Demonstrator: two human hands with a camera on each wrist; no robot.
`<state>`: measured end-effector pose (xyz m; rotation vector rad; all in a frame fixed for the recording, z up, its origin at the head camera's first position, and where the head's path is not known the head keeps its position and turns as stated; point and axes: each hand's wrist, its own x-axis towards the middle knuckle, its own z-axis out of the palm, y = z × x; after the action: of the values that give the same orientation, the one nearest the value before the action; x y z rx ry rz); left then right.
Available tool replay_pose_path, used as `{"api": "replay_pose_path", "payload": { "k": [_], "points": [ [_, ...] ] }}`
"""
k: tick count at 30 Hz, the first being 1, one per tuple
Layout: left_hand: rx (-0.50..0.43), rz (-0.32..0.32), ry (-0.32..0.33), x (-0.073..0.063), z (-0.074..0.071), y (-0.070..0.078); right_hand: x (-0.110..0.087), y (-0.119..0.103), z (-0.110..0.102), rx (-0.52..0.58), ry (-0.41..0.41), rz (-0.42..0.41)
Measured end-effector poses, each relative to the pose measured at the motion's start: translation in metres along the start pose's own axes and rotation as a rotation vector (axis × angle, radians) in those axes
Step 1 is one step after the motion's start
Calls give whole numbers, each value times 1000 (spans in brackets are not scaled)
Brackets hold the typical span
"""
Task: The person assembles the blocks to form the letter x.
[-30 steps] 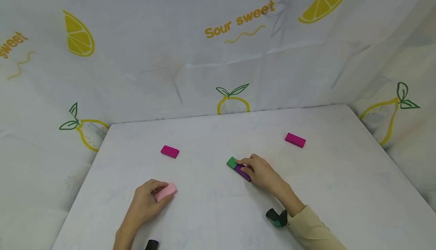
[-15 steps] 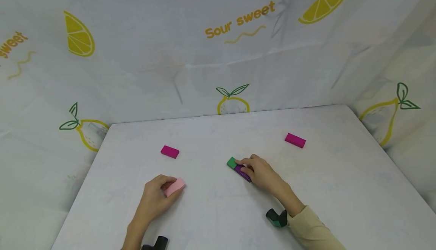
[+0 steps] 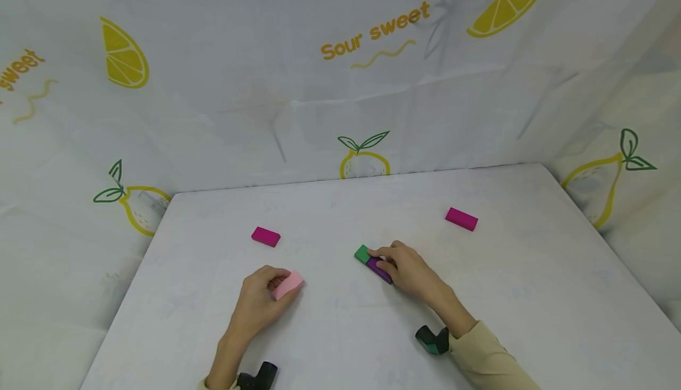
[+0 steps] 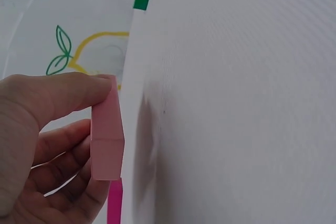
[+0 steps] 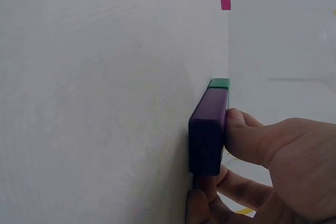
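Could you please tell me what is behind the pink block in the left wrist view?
Part of a magenta block and fingers of the left hand show past the pink block; whatever it covers cannot be seen.

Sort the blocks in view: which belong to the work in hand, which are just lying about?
Seemingly in use:
pink block, in the left grip
purple block, in the right grip
green block, touching the purple

Seemingly lying about, untouched:
left magenta block
right magenta block

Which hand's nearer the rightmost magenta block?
Right. Right hand is left of that magenta block, on its near side; left hand is farther left, holding a pink block.
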<state>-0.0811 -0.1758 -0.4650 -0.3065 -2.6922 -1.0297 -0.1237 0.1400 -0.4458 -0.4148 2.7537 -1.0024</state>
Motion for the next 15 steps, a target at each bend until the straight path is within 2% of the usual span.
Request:
{"api": "replay_pose_path", "payload": {
  "k": [9,15],
  "points": [
    [-18,-31,-14,9,14,17,0,2,1,-9,9,-19],
    [-18,-15,-9,12,22,24,2,4,3,-11,11,-17]
  ]
}}
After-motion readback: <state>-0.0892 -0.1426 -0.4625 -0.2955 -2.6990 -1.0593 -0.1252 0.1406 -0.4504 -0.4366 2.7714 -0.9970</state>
